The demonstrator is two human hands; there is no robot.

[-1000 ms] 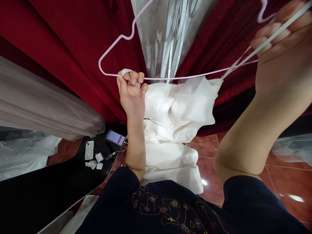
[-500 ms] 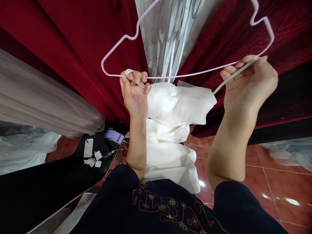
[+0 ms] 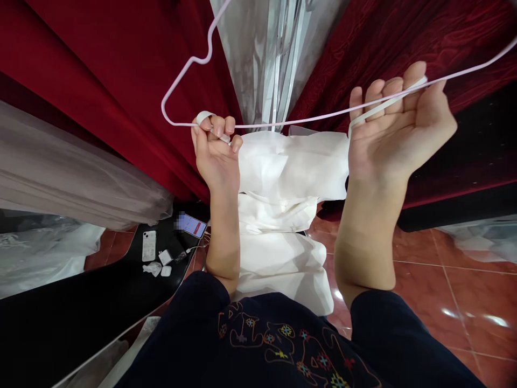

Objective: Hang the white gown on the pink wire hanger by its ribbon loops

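Note:
A pale pink hanger spans the top of the head view, its right end out of frame. My left hand is closed round its lower bar near the left corner, with a white strap looped over the fingers. My right hand is palm up, fingers stretched. Across those fingers runs a second white strap, caught near the thumb and forefinger; the hanger bar crosses at the same place. Below the bar hangs a white dress, falling in folds between my forearms.
Red drapes and a sheer grey fabric hang at the left. Dark red patterned cloth hangs behind on the right. A black table bears a lit phone, a white phone and a charger. Red tiles cover the floor.
The hanger's right end has swung up and right, out of view. My right hand's fingers have straightened and spread along the strap. My left hand has shifted slightly left, keeping its hold.

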